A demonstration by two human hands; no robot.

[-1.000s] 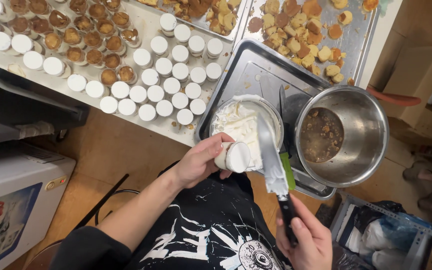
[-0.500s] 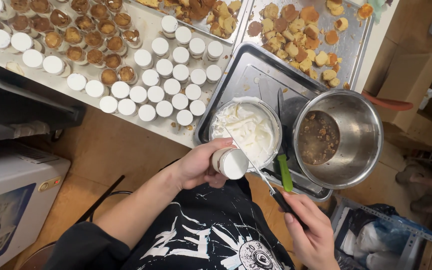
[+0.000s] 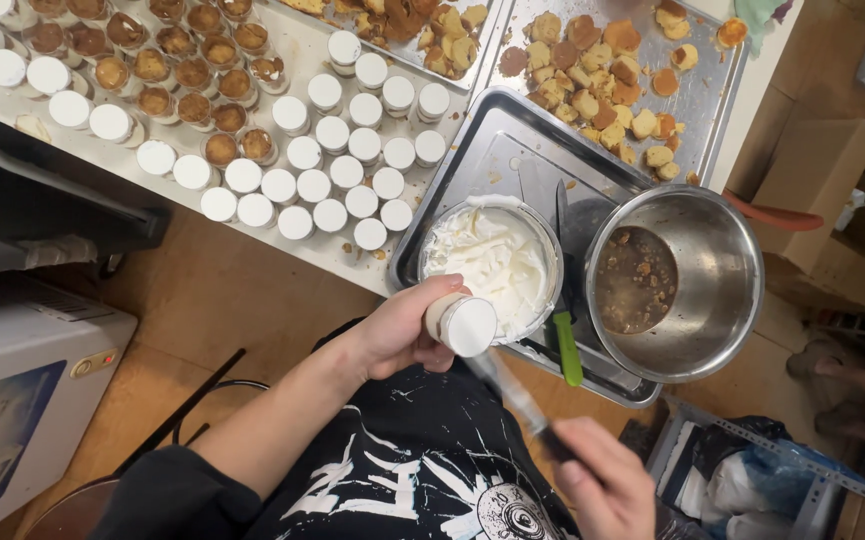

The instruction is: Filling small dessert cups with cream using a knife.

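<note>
Nearest the body, right hand (image 3: 600,482) closed round a dark handle; the spatula (image 3: 512,395) blade is motion-blurred, slanting up toward a small cup (image 3: 461,324). Left hand (image 3: 399,330) wraps that cup, fingers curled about its side, smooth white cream level at the top. Just beyond, a glass bowl (image 3: 544,240) of whipped cream and a steel bowl (image 3: 722,285) with brown crumbly residue sit on a metal tray (image 3: 497,150). Farther, rows of filled white-topped cups (image 3: 332,170) on the counter.
</note>
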